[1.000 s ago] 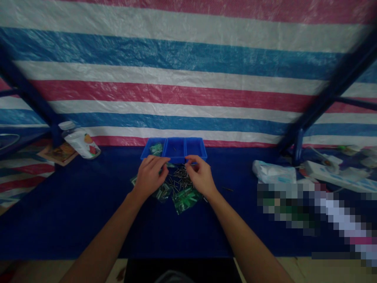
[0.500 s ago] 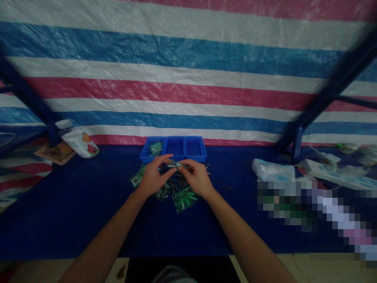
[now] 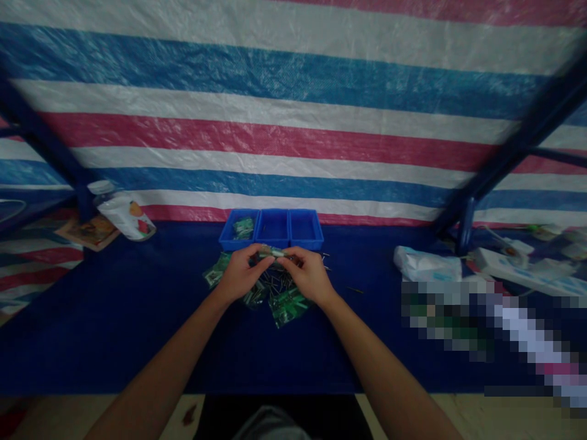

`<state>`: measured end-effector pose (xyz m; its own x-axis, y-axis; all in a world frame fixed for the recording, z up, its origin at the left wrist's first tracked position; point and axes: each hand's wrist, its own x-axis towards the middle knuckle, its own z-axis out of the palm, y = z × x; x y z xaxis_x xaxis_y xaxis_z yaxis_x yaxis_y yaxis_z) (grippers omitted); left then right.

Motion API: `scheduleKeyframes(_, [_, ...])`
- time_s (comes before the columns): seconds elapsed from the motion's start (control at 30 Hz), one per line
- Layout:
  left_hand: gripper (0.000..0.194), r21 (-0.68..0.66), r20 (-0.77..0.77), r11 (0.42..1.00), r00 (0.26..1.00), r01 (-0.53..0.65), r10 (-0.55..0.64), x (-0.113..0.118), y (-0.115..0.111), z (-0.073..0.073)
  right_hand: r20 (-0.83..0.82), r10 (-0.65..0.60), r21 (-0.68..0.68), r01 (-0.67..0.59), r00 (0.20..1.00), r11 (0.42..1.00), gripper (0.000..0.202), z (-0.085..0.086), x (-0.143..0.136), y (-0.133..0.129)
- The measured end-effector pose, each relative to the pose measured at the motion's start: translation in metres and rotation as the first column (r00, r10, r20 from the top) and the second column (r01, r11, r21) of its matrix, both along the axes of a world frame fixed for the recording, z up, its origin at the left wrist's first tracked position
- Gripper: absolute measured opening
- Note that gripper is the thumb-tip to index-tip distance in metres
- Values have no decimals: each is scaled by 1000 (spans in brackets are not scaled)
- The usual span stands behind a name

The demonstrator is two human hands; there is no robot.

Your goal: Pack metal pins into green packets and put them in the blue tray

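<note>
Between both hands is a small clear plastic bag (image 3: 271, 251), pinched at its two sides. My left hand (image 3: 239, 273) grips its left end with thumb and fingers. On the other end my right hand (image 3: 306, 273) closes in the same way, the thumbs nearly meeting. What the bag contains is too small to make out. Below lies a loose pile of thin metal screws (image 3: 274, 285), partly hidden by the hands. Green-printed plastic bags lie around it: one bag (image 3: 288, 307) in front, another bag (image 3: 214, 273) by my left wrist.
Just beyond the hands stands a blue three-compartment tray (image 3: 288, 227); its left compartment holds a small green bag (image 3: 243, 228). A bottle (image 3: 126, 214) is at the far left. On the right are a white plastic package (image 3: 428, 265) and a power strip (image 3: 518, 272).
My left fingers have come down and closed round the bag's edge, and the hands hold it more level. The view has shifted slightly.
</note>
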<state>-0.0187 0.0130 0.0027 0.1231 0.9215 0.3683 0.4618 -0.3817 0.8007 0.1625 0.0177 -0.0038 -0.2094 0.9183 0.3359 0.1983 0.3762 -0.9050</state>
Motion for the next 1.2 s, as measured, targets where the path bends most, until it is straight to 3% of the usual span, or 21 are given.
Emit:
scheduleKeyframes(0.2, [23,15,35,998,998,57,-57,2,-2,0,3,32,19,-32,999,999,12,5,1,-3])
scheduleKeyframes(0.5, [25,-30,135,999,991,30,-26,3,1,-1,-7,43,15,-42,999,999,17,0,-3,-4])
scheduleKeyframes(0.87, [27,-38,38,993,993,114,-113,0,2,-7,-22,12,9,-12,1000,1000,17,3,-2,-4])
scheduleKeyframes(1.2, [27,-34,103,991,987,128,-124,0,2,-10,4,26,60,-27,1000,998,24,4,-2,-6])
